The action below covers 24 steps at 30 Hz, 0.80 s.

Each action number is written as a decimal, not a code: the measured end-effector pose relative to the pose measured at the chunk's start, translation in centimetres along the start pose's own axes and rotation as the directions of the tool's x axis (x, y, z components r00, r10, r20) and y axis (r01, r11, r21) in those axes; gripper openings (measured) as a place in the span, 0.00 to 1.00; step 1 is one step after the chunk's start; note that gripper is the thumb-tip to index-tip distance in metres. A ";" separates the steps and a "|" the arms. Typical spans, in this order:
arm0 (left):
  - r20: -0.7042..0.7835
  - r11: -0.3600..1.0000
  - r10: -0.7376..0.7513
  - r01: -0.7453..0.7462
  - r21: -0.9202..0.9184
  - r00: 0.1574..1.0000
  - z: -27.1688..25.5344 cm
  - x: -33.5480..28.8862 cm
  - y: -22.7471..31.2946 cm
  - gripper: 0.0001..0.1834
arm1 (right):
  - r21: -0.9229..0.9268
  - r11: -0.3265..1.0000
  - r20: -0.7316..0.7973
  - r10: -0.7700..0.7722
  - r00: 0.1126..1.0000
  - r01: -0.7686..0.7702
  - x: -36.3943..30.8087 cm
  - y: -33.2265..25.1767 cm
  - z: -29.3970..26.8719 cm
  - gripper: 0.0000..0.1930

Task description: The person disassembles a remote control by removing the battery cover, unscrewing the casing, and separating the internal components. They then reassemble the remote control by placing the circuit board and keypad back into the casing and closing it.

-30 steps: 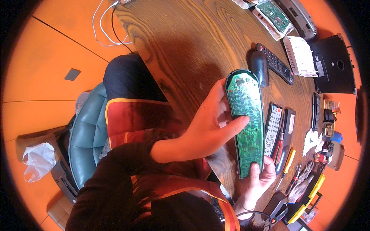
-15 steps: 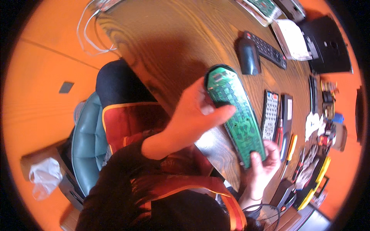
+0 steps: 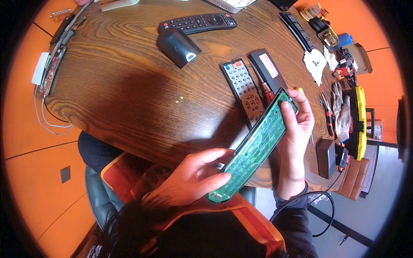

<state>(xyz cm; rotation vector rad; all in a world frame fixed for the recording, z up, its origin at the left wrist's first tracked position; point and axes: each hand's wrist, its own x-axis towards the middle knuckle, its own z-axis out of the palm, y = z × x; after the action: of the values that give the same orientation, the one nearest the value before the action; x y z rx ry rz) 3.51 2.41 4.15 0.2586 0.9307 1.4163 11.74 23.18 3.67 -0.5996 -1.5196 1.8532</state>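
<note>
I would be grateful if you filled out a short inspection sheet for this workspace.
Surface: dark wood-grain table, with small pale specks near the middle.
Job's things: green circuit board in a dark shell, held tilted above the table edge.
Clutter: black remote with a curved black piece beside it; opened remote with a grey keypad; black labelled casing; grey gloves beside a yellow-and-black toolbox.
Hands: left hand grips the board's lower end, right hand its upper end.
Cables: white cables off the table's left side; black cable looping by the right forearm.
Surroundings: dark teal chair, orange panels.
</note>
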 end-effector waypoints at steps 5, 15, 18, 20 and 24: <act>0.132 0.979 0.067 -0.091 0.183 0.989 0.2 1.0 -0.9 0.17 | -0.115 0.993 0.137 -0.025 0.990 0.041 -0.7 -0.3 0.9 0.16; -0.293 0.963 0.268 -0.247 0.110 0.918 -2.0 -1.1 0.2 0.15 | -0.279 0.946 0.052 -0.159 0.986 0.167 -0.1 -0.3 0.9 0.09; -0.467 0.924 0.378 -0.359 0.134 0.800 -3.0 -1.1 0.5 0.15 | -0.451 0.879 -0.006 -0.175 0.984 0.154 0.1 -0.7 0.2 0.08; -0.407 0.899 0.423 -0.432 0.075 0.810 -3.4 -0.7 0.7 0.15 | -0.502 0.852 0.001 -0.174 0.985 0.151 -0.1 -0.9 -0.1 0.08; -0.362 0.909 0.397 -0.416 0.027 0.843 -2.6 0.8 0.7 0.15 | -0.603 0.786 0.012 -0.165 0.986 0.138 -0.5 -0.9 -0.2 0.08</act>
<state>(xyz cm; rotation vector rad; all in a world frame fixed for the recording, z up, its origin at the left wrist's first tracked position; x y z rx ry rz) 1.12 2.35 2.58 0.1622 1.1835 1.9255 12.40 22.98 4.46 -0.7645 -2.0761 1.1999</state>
